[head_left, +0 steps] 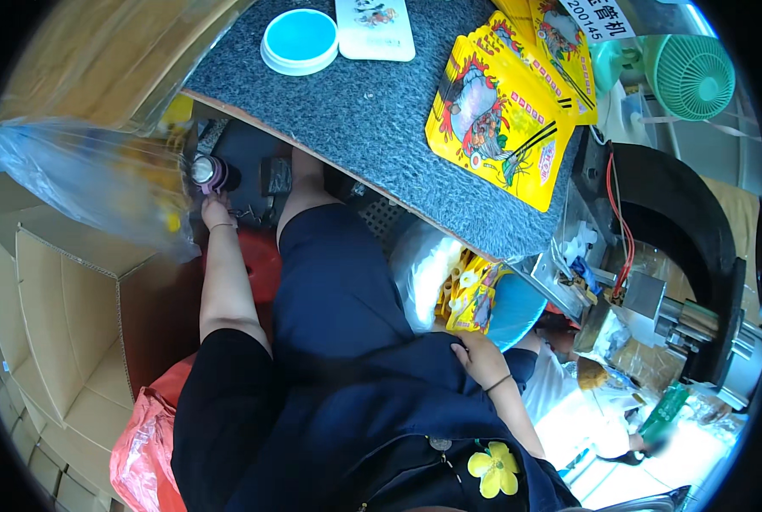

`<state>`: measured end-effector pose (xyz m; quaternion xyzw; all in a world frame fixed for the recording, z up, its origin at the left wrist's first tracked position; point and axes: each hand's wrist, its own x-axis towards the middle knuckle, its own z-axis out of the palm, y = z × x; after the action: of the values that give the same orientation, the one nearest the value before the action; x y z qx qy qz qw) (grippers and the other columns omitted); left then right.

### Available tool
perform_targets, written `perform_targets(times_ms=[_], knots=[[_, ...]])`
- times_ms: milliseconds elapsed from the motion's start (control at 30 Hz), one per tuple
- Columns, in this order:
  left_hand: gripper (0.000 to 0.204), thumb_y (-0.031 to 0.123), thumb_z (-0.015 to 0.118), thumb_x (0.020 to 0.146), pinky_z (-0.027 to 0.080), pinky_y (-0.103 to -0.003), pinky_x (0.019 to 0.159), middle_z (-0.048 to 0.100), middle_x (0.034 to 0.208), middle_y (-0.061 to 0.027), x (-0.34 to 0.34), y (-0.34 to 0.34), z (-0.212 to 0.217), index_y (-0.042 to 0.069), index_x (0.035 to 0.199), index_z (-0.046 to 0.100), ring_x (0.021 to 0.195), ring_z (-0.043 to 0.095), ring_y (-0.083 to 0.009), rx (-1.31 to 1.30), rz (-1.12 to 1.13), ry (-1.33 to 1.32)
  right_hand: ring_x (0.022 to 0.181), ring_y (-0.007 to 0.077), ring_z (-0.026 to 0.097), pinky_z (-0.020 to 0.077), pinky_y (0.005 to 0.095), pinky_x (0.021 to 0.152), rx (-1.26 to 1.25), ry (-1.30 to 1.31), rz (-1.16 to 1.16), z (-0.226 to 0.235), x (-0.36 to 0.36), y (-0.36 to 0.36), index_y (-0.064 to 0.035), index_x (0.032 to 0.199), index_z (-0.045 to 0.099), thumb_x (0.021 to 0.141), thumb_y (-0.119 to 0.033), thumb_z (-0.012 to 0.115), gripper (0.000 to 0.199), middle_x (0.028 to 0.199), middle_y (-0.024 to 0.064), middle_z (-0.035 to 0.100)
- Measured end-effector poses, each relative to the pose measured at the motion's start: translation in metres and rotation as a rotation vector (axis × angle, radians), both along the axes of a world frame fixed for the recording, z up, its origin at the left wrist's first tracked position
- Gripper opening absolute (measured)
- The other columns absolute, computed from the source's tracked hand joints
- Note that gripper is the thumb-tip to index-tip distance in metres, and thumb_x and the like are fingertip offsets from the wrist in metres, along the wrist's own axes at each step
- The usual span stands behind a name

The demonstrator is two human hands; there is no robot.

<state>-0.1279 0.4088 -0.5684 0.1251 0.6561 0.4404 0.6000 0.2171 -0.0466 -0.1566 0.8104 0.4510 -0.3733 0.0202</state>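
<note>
My left hand (216, 210) reaches down beside the table, its fingers closed at a purple-trimmed drinking cup (207, 171) with a pale round lid. The cup stands low, next to a clear plastic bag; its far side is hidden. My right hand (483, 358) lies flat on my dark shorts at the lap and holds nothing. Yellow printed food pouches (505, 119) lie overlapping on the grey carpeted tabletop (355, 119), out of reach of both hands. More yellow pouches (472, 299) with spouts sit below the table edge, close to my right hand.
A round tub with blue contents (300, 41) and a white printed card (376, 30) rest on the table. At right are a green fan (690, 77) and a black machine (680, 196). An opened cardboard box (65, 299) stands left; another person's hand (637, 443) shows lower right.
</note>
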Motion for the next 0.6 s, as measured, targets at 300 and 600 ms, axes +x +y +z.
perform_targets(times_ms=[300, 600], knots=[[0.025, 0.035, 0.048, 0.106, 0.047, -0.032, 0.058, 0.065, 0.087, -0.0031, 0.001, -0.033, -0.07, 0.013, 0.109, 0.061, 0.064, 0.054, -0.0146, -0.04, -0.163, -0.249, 0.102, 0.0389, 0.064, 0.0523, 0.0469, 0.088, -0.091, -0.043, 0.028, -0.003, 0.003, 0.005, -0.0047, 0.114, 0.064, 0.095, -0.028, 0.06, 0.03, 0.107, 0.0204, 0.068], [0.021, 0.027, 0.051, 0.101, 0.052, -0.038, 0.074, 0.064, 0.095, -0.0044, 0.039, -0.055, -0.026, 0.01, 0.102, 0.064, 0.085, 0.063, -0.0221, -0.152, -0.444, -0.069, 0.1, 0.0368, 0.066, 0.0535, 0.0471, 0.085, -0.131, -0.044, 0.004, -0.007, 0.003, 0.0, -0.008, 0.108, 0.064, 0.095, -0.03, 0.061, 0.026, 0.104, 0.0164, 0.068]])
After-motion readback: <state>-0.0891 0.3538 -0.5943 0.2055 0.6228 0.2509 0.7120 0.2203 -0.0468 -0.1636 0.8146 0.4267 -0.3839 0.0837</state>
